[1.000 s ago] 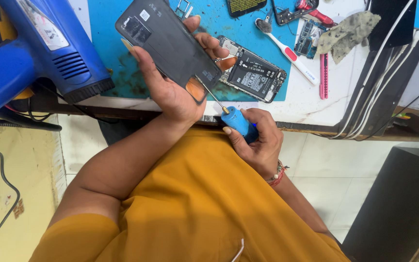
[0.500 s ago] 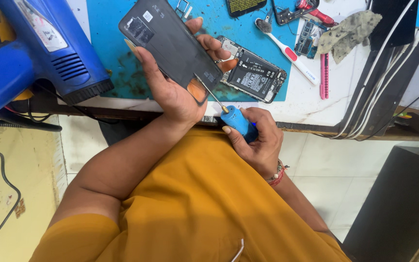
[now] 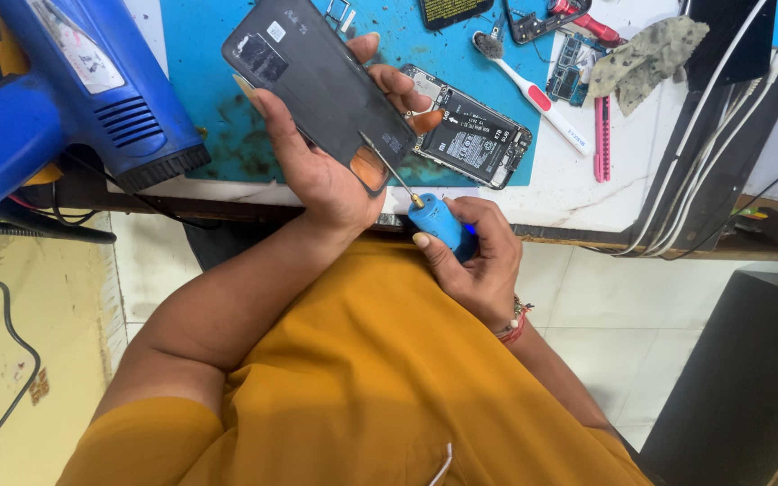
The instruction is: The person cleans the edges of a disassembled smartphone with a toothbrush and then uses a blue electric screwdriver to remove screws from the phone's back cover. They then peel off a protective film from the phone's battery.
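A white worktable (image 3: 587,193) runs across the top of the view, with a blue work mat (image 3: 209,99) laid on it. On the left stands a big blue heat gun (image 3: 65,99), its nozzle end over the table's front edge. The left hand (image 3: 321,175) holds a dark phone back cover (image 3: 321,85) tilted above the mat, thumb along its left edge and fingertips wrapped round its right edge, so the cover is pinched between them. An opened phone (image 3: 470,139) with its insides showing lies flat on the mat just right of that hand. The right hand (image 3: 474,261) sits lower, in front of the table edge, curled tight round the blue handle of a small screwdriver (image 3: 438,220); the thin metal shaft slants up to the cover's lower right corner (whether the tip actually touches it cannot be told). Further right lie a white toothbrush (image 3: 533,94) and a pink tool (image 3: 601,135), near each other but apart
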